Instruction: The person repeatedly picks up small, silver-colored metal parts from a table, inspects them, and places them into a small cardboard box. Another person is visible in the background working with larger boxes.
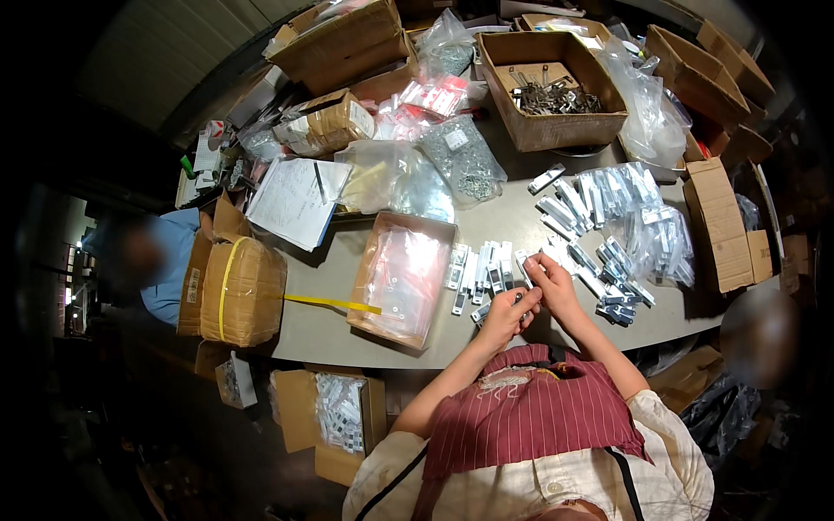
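Note:
At the front of the table, my two hands are close together. My left hand (508, 319) is closed around a small dark metal piece, mostly hidden by the fingers. The fingers of my right hand (553, 285) are pinched on a slim silver-and-white bar-shaped part (523, 267). To the left of the hands lies a group of similar slim parts (470, 273). More parts, some with dark ends (615, 276), are spread to the right. Behind those are parts packed in clear plastic bags (621, 189).
A shallow carton of clear plastic bags (354, 308) stands left of my hands. Farther back are a carton of metal pieces (556, 139), bagged hardware (460, 161) and papers with a pen (282, 204). A person in blue (174, 260) is behind a taped carton (252, 291).

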